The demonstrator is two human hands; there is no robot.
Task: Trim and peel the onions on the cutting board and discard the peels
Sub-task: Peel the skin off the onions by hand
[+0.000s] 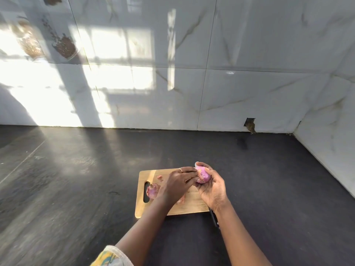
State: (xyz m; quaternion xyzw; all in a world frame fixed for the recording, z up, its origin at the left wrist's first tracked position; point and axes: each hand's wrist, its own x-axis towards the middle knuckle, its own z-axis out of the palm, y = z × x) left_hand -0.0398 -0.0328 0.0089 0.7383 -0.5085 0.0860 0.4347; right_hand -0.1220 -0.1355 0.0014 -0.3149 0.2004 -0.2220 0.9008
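Observation:
A purple onion [203, 175] is held above the wooden cutting board [151, 208]; my right hand [211, 187] cups and grips it from the right. My left hand [176, 183], a ring on one finger, reaches across and its fingertips pinch the onion's skin on the left side. A second onion [152, 190], partly in its skin, lies on the board near the handle slot, partly hidden by my left wrist. Small peel scraps [159, 177] lie on the board's far part, and more [181, 200] show under my left wrist.
The board lies on a dark countertop [76, 179] that runs to a white marbled wall [230, 83] behind and on the right. A dark knife handle [214, 217] pokes out beneath my right forearm, at the board's near right corner.

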